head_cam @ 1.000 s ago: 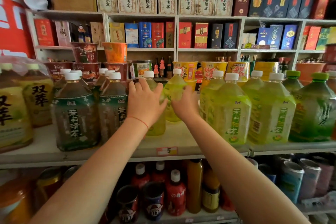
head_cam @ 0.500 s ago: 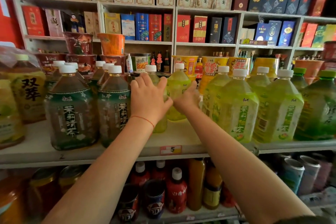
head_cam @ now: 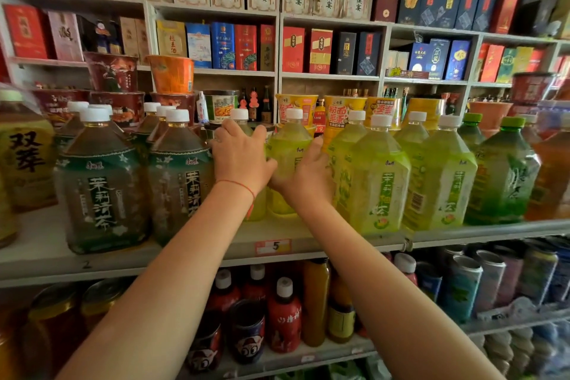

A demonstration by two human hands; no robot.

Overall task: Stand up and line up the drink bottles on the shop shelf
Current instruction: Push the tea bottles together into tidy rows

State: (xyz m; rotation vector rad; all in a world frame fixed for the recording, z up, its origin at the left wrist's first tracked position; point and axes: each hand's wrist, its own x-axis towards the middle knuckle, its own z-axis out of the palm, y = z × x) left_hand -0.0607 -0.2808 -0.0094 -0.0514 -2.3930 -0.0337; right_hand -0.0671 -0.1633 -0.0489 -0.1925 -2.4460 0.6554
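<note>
Both hands (head_cam: pixel 242 157) (head_cam: pixel 303 174) still grip their yellow-green bottles (head_cam: pixel 288 145), fingers (head_cam: pixel 316 145) curled round

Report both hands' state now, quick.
Left hand: fingers wrapped around a yellow-green bottle.
Right hand: gripping the neighbouring yellow-green bottle.
</note>
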